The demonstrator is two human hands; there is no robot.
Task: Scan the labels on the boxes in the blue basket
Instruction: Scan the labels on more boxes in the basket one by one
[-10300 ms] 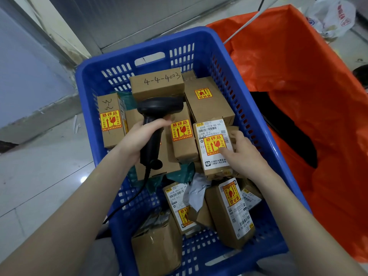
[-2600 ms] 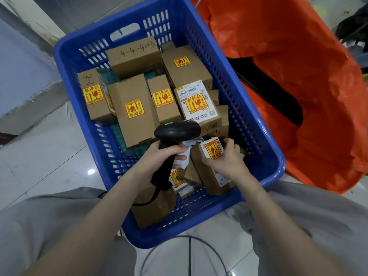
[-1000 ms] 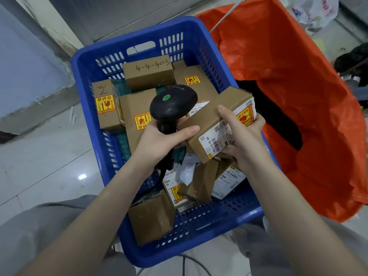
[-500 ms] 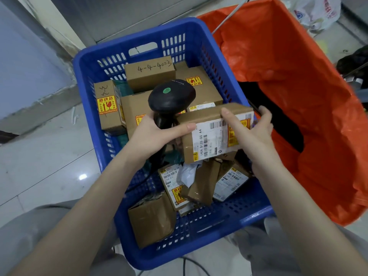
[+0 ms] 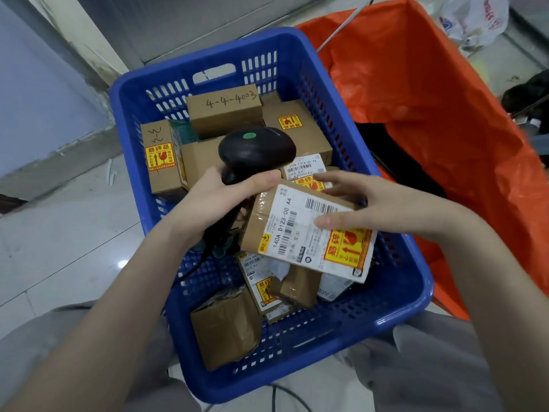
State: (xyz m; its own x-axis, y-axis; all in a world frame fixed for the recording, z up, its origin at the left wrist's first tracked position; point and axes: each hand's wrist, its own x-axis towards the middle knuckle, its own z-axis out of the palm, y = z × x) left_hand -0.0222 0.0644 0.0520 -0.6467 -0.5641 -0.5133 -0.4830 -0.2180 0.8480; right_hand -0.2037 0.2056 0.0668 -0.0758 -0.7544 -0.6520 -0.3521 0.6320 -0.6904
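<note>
A blue plastic basket [image 5: 395,310] holds several brown cardboard boxes with yellow-and-red fragile stickers. My left hand [image 5: 214,197] grips a black barcode scanner [image 5: 257,148] by its handle, with the scanner head above the boxes. My right hand [image 5: 377,208] holds a brown box [image 5: 300,233] over the basket's middle. Its white shipping label, with barcodes and a yellow sticker, faces up toward me. The thumb presses on the label and the fingers reach over the far edge. The scanner head sits just up and left of this box.
An orange plastic sack [image 5: 430,93] stands open right of the basket, touching its side. A box marked 4-4-4003 [image 5: 225,110] lies at the basket's far end. Grey-trousered knees flank the basket's near edge. Tiled floor lies to the left, a wall behind.
My right hand has tilted the box so its label faces up and has brought it lower and closer to me. The scanner has stayed almost still in my left hand.
</note>
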